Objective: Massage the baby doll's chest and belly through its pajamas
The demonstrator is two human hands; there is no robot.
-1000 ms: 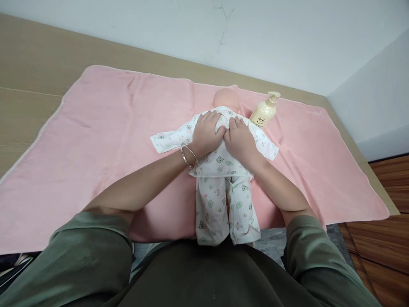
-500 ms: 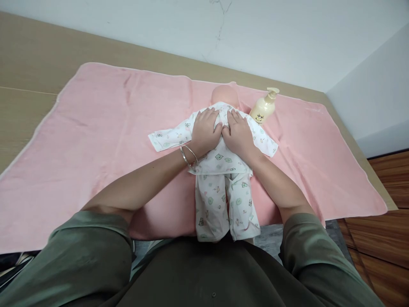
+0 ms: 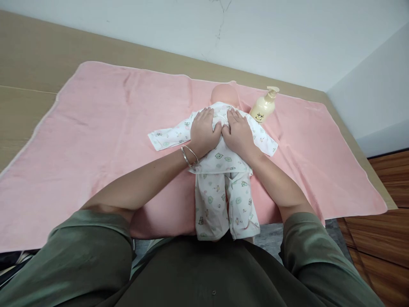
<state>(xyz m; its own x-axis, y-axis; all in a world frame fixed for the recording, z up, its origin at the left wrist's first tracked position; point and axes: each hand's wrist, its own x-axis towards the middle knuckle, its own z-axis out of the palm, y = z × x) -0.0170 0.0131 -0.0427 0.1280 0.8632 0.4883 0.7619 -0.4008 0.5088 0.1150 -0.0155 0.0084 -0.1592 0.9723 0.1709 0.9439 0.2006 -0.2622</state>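
Observation:
A baby doll (image 3: 224,94) lies on a pink blanket (image 3: 128,115), its head toward the wall and its legs toward me. It wears a white printed top (image 3: 220,160) and matching trousers (image 3: 212,204). My left hand (image 3: 203,131) rests flat on the left of the doll's upper body, a bracelet (image 3: 189,156) round that wrist. My right hand (image 3: 238,131) lies flat on the other side, fingers stretched toward the head. The two thumbs nearly meet in the middle. Neither hand grips anything. The doll's face does not show.
Just right of the doll's shoulder stands a cream pump bottle (image 3: 263,107) on the blanket. The wooden table (image 3: 38,47) runs along a white wall (image 3: 159,21). Brown wood-grained panels (image 3: 380,238) are at the lower right.
My left hand's fingers have shifted very slightly to the left on the doll's top. The right hand, doll and bottle stay as they were.

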